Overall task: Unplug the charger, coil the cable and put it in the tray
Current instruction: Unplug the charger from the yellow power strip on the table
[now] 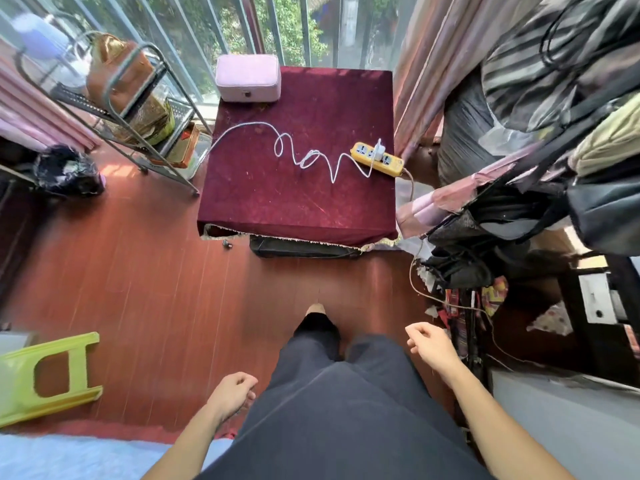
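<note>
Saw charger (379, 149) plugged into yellow power strip (389, 162) on red table (294, 209) | saw cable (295, 151) sprawled in loops across it | found left hand (232, 393) and right hand (429, 345) loosely curled, empty

— What covered the tabletop (298, 209)?
— A dark red cloth, velvety and matt, with a rough pale fringe along its lower edge.
— And the things on it?
— The power strip (388, 161) was yellow plastic with a slight gloss. The charger (380, 151) was smooth white plastic, and the cable (242, 125) had a smooth white skin. The pink case (247, 77), upper centre, looked matt, perhaps leatherette.
— The floor (156, 271)?
— Reddish wood planks, polished and shiny. At lower left, the stool (48, 372) was lime-green plastic. At upper left, the rack (138, 109) was grey metal. The curtain (426, 64) at upper right was pink cloth with a sheen.
</note>
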`<state>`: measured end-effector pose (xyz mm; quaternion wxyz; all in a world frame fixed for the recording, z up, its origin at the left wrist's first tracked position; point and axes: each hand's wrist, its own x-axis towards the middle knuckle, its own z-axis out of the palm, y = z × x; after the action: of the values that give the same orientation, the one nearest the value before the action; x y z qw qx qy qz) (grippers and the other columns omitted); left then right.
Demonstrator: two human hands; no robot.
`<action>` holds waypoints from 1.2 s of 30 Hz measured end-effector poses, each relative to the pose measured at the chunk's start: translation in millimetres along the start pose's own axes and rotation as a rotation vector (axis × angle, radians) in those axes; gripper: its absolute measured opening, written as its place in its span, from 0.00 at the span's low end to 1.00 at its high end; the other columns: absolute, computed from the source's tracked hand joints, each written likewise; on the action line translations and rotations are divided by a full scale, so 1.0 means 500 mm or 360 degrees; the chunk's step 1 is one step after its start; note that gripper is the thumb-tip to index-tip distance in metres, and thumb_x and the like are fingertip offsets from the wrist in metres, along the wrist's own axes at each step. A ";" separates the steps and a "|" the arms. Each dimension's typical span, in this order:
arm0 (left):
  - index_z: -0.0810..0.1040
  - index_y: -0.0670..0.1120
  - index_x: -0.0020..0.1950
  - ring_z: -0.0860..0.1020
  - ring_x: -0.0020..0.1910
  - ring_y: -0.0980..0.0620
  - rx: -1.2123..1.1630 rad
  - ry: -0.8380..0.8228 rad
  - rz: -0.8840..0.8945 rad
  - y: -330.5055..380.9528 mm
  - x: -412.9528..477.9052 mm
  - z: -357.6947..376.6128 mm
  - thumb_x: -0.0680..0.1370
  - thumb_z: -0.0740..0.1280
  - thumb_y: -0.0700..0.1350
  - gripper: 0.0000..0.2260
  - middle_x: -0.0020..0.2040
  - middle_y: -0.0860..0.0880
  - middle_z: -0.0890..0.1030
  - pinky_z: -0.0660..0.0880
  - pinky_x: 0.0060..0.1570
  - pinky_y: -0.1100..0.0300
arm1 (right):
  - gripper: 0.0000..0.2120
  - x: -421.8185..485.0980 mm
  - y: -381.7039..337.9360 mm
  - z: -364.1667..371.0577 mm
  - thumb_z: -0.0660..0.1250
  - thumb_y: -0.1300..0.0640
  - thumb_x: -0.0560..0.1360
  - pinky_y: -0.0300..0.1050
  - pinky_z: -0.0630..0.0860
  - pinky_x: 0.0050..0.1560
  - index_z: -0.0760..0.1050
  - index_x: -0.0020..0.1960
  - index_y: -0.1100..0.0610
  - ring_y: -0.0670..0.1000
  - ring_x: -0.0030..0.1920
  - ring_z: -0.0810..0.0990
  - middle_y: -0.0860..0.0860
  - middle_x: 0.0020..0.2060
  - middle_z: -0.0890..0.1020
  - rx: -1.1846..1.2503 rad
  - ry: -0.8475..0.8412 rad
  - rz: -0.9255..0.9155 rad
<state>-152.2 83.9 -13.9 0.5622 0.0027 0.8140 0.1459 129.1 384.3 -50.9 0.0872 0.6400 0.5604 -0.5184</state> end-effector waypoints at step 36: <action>0.81 0.45 0.44 0.78 0.40 0.48 0.0214 -0.0034 0.0332 0.735 0.337 -0.173 0.80 0.64 0.40 0.08 0.40 0.47 0.83 0.76 0.46 0.55 | 0.09 0.467 -0.594 -0.160 0.65 0.54 0.82 0.40 0.78 0.39 0.83 0.55 0.56 0.46 0.35 0.81 0.49 0.39 0.84 0.0053 -0.0039 0.0055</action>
<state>-352.2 443.8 -51.6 0.5511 0.1267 0.8113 0.1486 -104.2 692.3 -53.3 0.0924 0.6446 0.5394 -0.5339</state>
